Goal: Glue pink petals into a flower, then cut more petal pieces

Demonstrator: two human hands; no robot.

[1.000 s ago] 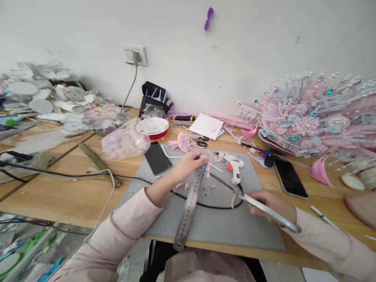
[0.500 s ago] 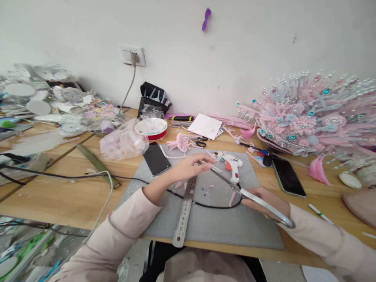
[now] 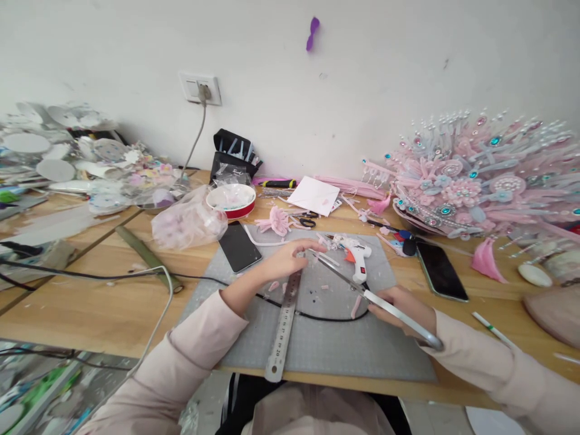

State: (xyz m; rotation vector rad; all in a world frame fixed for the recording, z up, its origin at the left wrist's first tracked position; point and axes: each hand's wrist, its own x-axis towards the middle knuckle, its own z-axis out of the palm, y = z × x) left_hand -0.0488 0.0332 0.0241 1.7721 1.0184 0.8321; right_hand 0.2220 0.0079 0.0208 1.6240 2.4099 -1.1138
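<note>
My right hand (image 3: 403, 309) is wrapped round the handles of large metal scissors (image 3: 393, 314), whose blades point left and away from me over the cutting mat. My left hand (image 3: 290, 258) is above the top end of the steel ruler (image 3: 283, 332), its thumb and fingers bent together at the scissor tips. What the left fingers pinch is too small to make out. Beside the blades is a short pale strip (image 3: 327, 258); whether it is held or lies on the mat is unclear. Small pink offcuts (image 3: 273, 286) are scattered on the grey mat (image 3: 357, 350).
A white glue gun (image 3: 360, 261) rests just beyond the scissors, its black cord (image 3: 317, 318) crossing the mat. Phones lie at left (image 3: 239, 246) and right (image 3: 440, 270). A pink beaded headdress (image 3: 466, 181) fills the right back. A red-rimmed bowl (image 3: 240, 211) stands behind.
The scissors and my right hand have shifted slightly left, the tips now closer to my left fingers. My left fingers have curled in more. The whole view has moved a little.
</note>
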